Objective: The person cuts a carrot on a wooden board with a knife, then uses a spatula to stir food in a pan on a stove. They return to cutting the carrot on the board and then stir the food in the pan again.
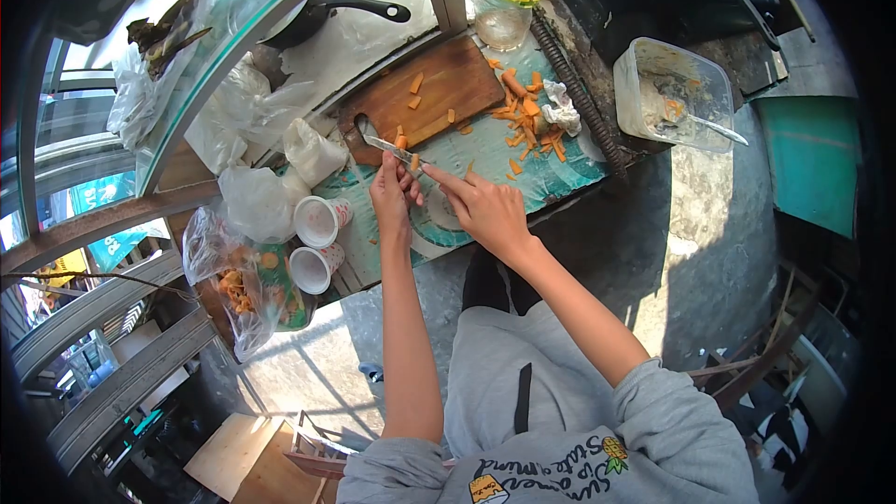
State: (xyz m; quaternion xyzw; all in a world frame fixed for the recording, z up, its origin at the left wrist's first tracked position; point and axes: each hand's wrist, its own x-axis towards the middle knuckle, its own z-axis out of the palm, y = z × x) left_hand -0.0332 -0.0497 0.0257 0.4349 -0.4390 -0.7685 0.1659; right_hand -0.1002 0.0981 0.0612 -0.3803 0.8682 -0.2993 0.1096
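My right hand (490, 213) is closed on a knife (385, 146), its blade pointing left toward the cutting board's hand hole. Close beside it, my left hand (392, 198) has its fingers curled around a carrot (401, 141), partly hidden by the blade and fingers. The blade lies across the carrot. Both hands are just above the near edge of the wooden cutting board (457, 84), where a few carrot pieces (415, 84) lie. A heap of cut carrot (527, 117) sits on the table to the right of the board.
Two white cups (315, 222) lie tipped at the left, near a plastic bag (238, 294) holding orange scraps. Crumpled tissue (560, 109) rests by the carrot heap. A plastic tub (672, 84) with a spoon stands at right. A black pan (308, 21) is behind the glass.
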